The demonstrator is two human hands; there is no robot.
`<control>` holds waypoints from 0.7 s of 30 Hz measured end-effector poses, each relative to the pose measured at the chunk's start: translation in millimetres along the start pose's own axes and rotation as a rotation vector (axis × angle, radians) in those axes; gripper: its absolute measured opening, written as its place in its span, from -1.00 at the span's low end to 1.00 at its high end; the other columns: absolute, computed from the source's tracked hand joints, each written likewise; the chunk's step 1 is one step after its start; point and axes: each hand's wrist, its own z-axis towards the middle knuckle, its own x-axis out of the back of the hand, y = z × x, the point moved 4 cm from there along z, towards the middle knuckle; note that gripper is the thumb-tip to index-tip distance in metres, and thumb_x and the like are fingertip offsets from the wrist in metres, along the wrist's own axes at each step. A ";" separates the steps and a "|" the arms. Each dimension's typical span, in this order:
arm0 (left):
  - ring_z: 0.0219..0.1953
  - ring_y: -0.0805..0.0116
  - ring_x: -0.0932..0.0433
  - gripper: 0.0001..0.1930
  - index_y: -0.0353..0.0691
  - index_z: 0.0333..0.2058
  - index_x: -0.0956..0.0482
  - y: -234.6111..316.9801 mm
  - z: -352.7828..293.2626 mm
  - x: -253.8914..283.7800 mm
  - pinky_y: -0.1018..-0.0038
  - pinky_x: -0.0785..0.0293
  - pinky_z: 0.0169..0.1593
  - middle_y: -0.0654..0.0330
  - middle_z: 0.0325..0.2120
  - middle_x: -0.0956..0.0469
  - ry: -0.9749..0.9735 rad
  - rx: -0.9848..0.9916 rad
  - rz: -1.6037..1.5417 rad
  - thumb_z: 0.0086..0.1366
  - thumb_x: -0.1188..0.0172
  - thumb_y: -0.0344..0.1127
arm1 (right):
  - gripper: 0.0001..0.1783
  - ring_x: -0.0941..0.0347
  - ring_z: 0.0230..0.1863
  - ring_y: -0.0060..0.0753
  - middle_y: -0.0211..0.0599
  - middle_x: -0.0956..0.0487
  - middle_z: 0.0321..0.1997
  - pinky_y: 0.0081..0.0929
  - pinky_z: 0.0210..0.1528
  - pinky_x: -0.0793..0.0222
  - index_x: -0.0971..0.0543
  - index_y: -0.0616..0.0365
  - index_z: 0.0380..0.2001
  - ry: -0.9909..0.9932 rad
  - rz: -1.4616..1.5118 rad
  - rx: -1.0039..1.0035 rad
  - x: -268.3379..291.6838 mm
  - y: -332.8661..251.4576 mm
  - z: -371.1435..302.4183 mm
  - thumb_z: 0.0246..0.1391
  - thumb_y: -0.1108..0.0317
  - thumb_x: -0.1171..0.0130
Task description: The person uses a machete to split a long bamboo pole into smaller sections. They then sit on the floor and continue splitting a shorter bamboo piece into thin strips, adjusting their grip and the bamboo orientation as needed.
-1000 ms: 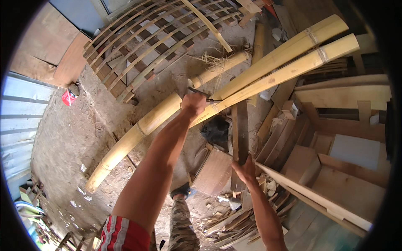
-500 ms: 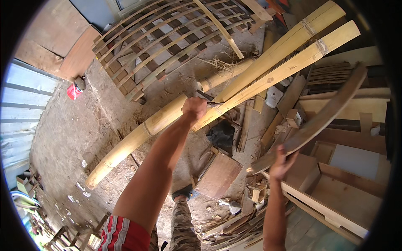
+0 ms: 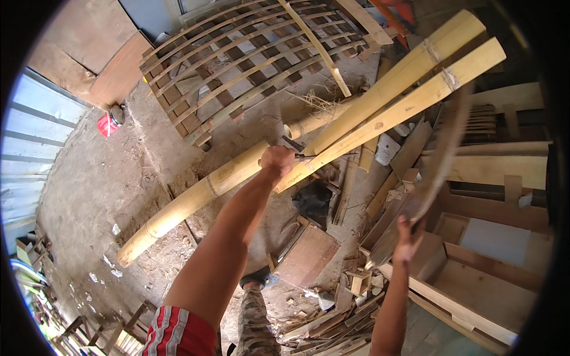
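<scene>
My left hand (image 3: 278,159) is closed round the handle of a knife. The knife's blade (image 3: 306,157) lies across the split bamboo (image 3: 380,121), whose two long halves spread apart toward the far right. Beside this hand, a thick round bamboo pole (image 3: 196,199) slants down to the left; my left forearm hides where its upper end meets the split pieces. On the right, my right hand (image 3: 407,240) grips a long, slightly curved wooden plank (image 3: 436,172) near its lower end. The plank stands steeply and is smeared by motion, its upper end passing near the bamboo.
A curved slatted lattice (image 3: 249,65) lies at the far side. Open wooden drawers or box frames (image 3: 475,267) stand at right. Wood scraps (image 3: 338,326) lie near my camouflage-clad leg (image 3: 258,320). A black bag (image 3: 313,197) and a brown board (image 3: 307,255) rest on the floor; a red can (image 3: 108,124) stands left.
My right hand has swung the plank from a rightward slant to a steeper angle, its upper end moving left toward the bamboo. The left hand still holds the knife in nearly the same place.
</scene>
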 end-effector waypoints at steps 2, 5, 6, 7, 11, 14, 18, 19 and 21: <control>-0.21 0.00 -0.71 -0.79 -0.27 -0.31 -0.72 -12.4 -4.2 -3.9 0.21 -0.64 -0.16 -0.07 -0.31 -0.69 0.007 0.022 -0.035 0.13 -0.19 -0.34 | 0.03 -0.30 0.24 -0.13 0.03 -0.30 0.33 -0.29 0.30 -0.23 -0.11 0.35 0.40 0.090 0.227 0.056 -3.3 -11.7 9.7 0.08 -0.03 -0.37; -0.22 -0.01 -0.70 -0.78 -0.28 -0.31 -0.72 -20.0 -9.7 -7.3 0.21 -0.64 -0.15 -0.08 -0.32 -0.69 0.024 0.027 -0.061 0.11 -0.20 -0.34 | -0.03 -0.33 0.19 -0.19 -0.03 -0.30 0.32 -0.34 0.24 -0.27 -0.05 0.30 0.43 0.123 0.455 0.028 -28.2 8.9 -2.3 0.14 0.13 -0.34; -0.22 -0.02 -0.70 -0.78 -0.28 -0.31 -0.72 -20.9 -8.8 -5.3 0.22 -0.64 -0.15 -0.08 -0.32 -0.68 0.037 0.023 -0.066 0.11 -0.21 -0.33 | -0.02 -0.34 0.20 -0.09 0.05 -0.32 0.29 -0.27 0.23 -0.29 -0.08 0.33 0.40 0.087 0.419 0.012 -42.5 31.1 -16.4 0.10 0.10 -0.35; -0.22 -0.01 -0.70 -0.78 -0.28 -0.31 -0.72 -22.9 -7.6 -5.2 0.22 -0.64 -0.15 -0.08 -0.33 -0.68 0.041 0.040 -0.066 0.10 -0.21 -0.33 | -0.02 -0.36 0.21 0.01 0.12 -0.35 0.27 -0.20 0.22 -0.30 -0.11 0.36 0.37 -0.033 0.238 -0.031 -55.1 65.8 -34.4 0.06 0.07 -0.36; -0.20 0.09 -0.71 -0.82 -0.20 -0.31 -0.72 -9.8 -13.5 -0.1 0.23 -0.65 -0.17 0.02 -0.29 -0.70 -0.053 0.032 0.032 0.14 -0.19 -0.35 | -0.10 -0.48 0.10 0.13 0.22 -0.54 0.02 -0.13 0.14 -0.38 -0.31 0.40 0.16 -0.655 -0.353 -0.315 -88.5 127.2 -82.0 -0.11 0.00 -0.39; -0.18 0.13 -0.72 -0.81 -0.15 -0.29 -0.74 -30.9 -7.7 8.8 0.25 -0.66 -0.17 0.06 -0.25 -0.72 -0.030 0.036 0.107 0.19 -0.17 -0.35 | -0.40 -0.53 -0.20 -0.32 -0.24 -0.61 -0.23 -0.37 -0.06 -0.44 -0.51 0.29 -0.09 -0.485 -0.179 -0.402 -88.3 96.4 -58.6 -0.10 0.08 -0.40; -0.14 0.11 -0.71 -0.79 -0.15 -0.26 -0.75 -20.7 -8.1 7.4 0.24 -0.65 -0.12 0.07 -0.22 -0.71 -0.032 0.058 0.054 0.21 -0.15 -0.34 | 0.00 -0.35 0.22 -0.05 0.13 -0.43 0.23 -0.19 0.27 -0.21 -0.35 0.38 0.24 -0.305 -0.225 -0.187 -45.5 57.4 -23.6 -0.08 -0.18 -0.37; -0.14 0.12 -0.71 -0.79 -0.15 -0.26 -0.75 -20.9 -8.7 8.3 0.24 -0.65 -0.12 0.07 -0.22 -0.71 -0.041 0.071 0.052 0.21 -0.14 -0.34 | 0.06 -0.30 0.27 -0.03 0.13 -0.37 0.29 -0.19 0.32 -0.15 -0.28 0.37 0.29 -0.240 -0.200 -0.157 -32.5 46.6 -14.6 -0.08 -0.21 -0.36; -0.13 0.12 -0.71 -0.79 -0.15 -0.26 -0.74 -22.6 -9.7 11.6 0.24 -0.65 -0.11 0.06 -0.22 -0.71 -0.037 0.058 0.037 0.21 -0.14 -0.35 | 0.14 -0.24 0.32 -0.04 0.07 -0.28 0.37 -0.22 0.38 -0.08 -0.17 0.33 0.37 -0.093 -0.078 -0.016 -11.0 19.7 2.0 -0.05 -0.25 -0.36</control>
